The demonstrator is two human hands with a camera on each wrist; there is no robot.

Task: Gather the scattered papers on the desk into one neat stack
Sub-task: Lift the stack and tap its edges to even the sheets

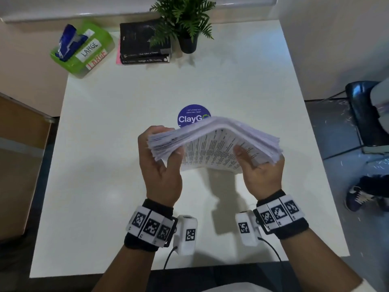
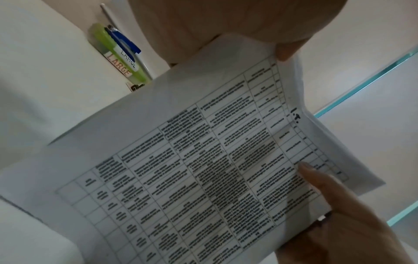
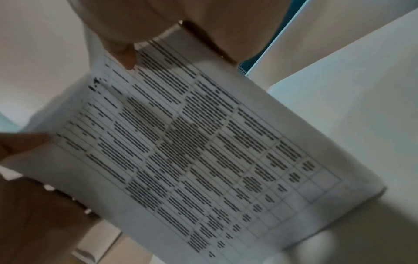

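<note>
White paper, one thick stack [image 1: 212, 142] I hold above the desk [image 1: 105, 144] middle, bowed, two books [image 1: 145, 45] far, my left hand [image 1: 162, 165] and right hand [image 1: 261, 169] palms facing, fingers clamping opposite edges.

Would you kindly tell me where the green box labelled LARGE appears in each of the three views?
Head: the green box sits at the desk's far left corner, upper left of the picture.
Left wrist: upper left, above the paper stack.
Right wrist: not in view.
Shared landmark: the printed table on the paper stack, visible in all three.
</note>
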